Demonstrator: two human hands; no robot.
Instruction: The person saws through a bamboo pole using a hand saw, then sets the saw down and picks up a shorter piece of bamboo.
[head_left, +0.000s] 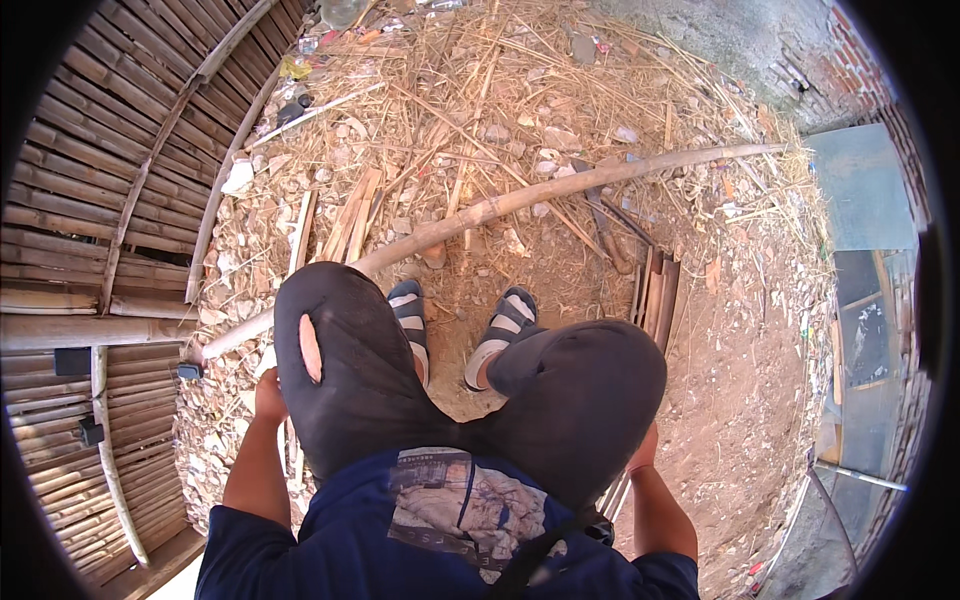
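Step in hand seems a seated pause: bamboo pole [500,206] slants beyond the sandalled feet [507,325], left hand [268,395] and right hand [645,447] low at either side, finger state hidden, cannot tell; next move presumably calls for a steady grip.

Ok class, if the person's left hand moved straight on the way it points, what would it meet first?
Probably the long, pale-brown, round wooden pole running ahead of the left hand, though depth is unclear, so it might pass above.
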